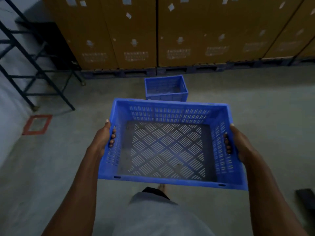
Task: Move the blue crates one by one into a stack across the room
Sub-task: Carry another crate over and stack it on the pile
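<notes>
A: Blue slotted plastic crate (170, 143) is carried at waist height; my left hand (102, 140) and right hand (238, 142) are each curled through a side handle.

B: Step?

A: Carrying, I judge. Next: lower it squarely onto the 1 blue crate on the floor (166, 88) ahead.

B: Obstacles?

A: Black metal rack (34, 65) stands left, brown cartons (170, 31) behind; the path looks open.
</notes>
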`<state>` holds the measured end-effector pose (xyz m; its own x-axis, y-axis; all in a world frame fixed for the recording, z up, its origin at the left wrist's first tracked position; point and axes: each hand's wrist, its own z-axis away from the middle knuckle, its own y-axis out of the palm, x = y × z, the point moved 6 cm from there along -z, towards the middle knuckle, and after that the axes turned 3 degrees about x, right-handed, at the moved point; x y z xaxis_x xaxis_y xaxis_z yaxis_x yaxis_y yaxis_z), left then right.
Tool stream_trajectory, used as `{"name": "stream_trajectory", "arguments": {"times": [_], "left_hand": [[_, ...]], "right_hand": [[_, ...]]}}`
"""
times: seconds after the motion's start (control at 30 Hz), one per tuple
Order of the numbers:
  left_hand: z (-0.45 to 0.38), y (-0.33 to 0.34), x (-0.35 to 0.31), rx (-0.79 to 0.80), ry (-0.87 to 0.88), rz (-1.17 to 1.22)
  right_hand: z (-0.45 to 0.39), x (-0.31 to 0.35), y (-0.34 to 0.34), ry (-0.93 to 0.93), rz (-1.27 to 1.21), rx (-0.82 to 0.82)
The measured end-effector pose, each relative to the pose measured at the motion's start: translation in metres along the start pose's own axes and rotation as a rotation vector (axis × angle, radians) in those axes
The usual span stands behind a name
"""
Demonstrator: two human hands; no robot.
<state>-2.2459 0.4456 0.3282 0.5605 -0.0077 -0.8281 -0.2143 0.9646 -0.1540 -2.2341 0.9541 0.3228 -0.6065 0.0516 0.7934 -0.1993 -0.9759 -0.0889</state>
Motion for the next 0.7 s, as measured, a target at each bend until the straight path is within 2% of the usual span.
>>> {"name": "stream_trajectory", "arguments": {"times": [0.13, 0.33, 0.7], "left_hand": [[-0.076, 0.040, -0.066, 0.020, -0.008, -0.022], [-0.194, 0.101, -0.140, 0.058, -0.016, -0.028], [-0.388, 0.162, -0.238, -0.062, -0.074, 0.000]], "right_hand": [[-0.067, 0.062, -0.002, 0.025, 0.015, -0.055], [-0.192, 0.141, -0.008, 0.052, 0.010, -0.042], [-0.447, 0.290, 0.043, 0.086, 0.084, 0.074]]}}
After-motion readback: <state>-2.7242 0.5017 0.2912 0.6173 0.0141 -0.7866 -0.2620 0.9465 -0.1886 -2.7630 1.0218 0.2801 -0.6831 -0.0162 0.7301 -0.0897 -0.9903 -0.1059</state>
